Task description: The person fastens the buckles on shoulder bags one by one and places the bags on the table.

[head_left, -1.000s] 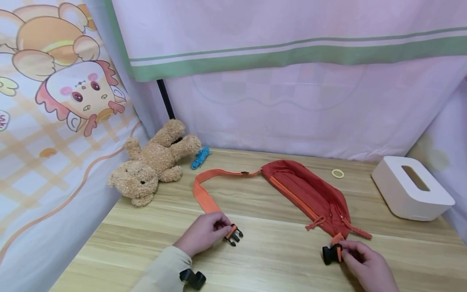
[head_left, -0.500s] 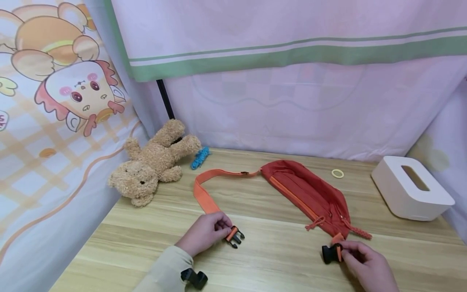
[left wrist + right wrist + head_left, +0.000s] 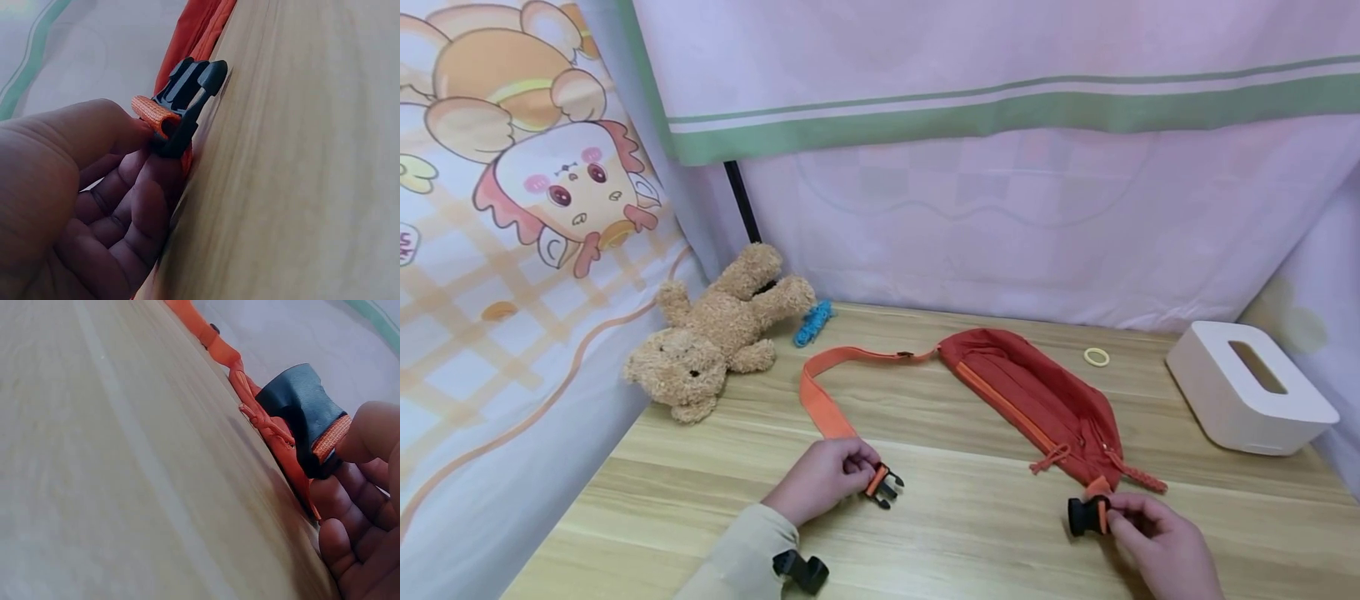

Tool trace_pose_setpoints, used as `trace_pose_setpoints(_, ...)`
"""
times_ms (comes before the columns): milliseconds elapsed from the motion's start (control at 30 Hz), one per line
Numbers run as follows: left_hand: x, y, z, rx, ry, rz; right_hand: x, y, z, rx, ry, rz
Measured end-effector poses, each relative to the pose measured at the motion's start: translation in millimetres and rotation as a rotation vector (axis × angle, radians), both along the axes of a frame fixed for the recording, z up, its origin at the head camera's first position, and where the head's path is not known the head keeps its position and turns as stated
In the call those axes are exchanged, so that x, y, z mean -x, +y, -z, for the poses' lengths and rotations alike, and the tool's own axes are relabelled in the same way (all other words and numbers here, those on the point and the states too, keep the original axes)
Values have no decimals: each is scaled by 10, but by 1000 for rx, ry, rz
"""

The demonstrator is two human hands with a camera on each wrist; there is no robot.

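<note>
A red waist bag (image 3: 1030,392) lies on the table with its orange strap (image 3: 823,392) curving out to the left. My left hand (image 3: 823,479) pinches the strap's end at the black pronged buckle half (image 3: 886,486), its prongs pointing right. In the left wrist view, thumb and fingers grip the orange webbing behind this prong buckle (image 3: 187,100). My right hand (image 3: 1165,537) pinches the black socket half of the buckle (image 3: 1084,517) at the bag's near end. The right wrist view shows the socket (image 3: 303,409) with its opening facing away from the fingers. The two halves are well apart.
A teddy bear (image 3: 707,333) lies at the left, beside a blue cord bundle (image 3: 812,323). A pale yellow ring (image 3: 1096,357) lies behind the bag. At the right stands a white tissue box (image 3: 1247,392). Curtains hang along the back and left of the table (image 3: 947,550).
My left hand has shifted very slightly to the right with the prong half, which has turned a little. The right hand holds its place, and the bag lies where it was.
</note>
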State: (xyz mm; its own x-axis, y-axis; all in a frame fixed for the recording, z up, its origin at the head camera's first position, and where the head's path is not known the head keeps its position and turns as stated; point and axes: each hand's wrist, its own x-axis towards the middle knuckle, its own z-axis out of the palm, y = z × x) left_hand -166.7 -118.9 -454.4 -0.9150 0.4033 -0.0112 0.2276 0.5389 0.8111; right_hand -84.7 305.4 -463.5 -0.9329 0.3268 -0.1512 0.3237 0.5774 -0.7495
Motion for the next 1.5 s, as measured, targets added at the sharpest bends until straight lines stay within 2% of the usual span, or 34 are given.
trace_pose_setpoints(200, 9, 4, -15, 10, -15, -19, 15, -11, -1, -6, 15, -8)
trace_pose_setpoints(700, 28, 35, 7, -44, -39, -43, 20, -38, -4, -11, 95, -37)
trace_pose_setpoints(1033, 39, 76, 33, -100, -69, -46, 45, -62, -34, 12, 55, -38)
trace_pose_setpoints(1500, 61, 96, 86, -102, -34, -60, 94, -126, -50, 19, 39, -67)
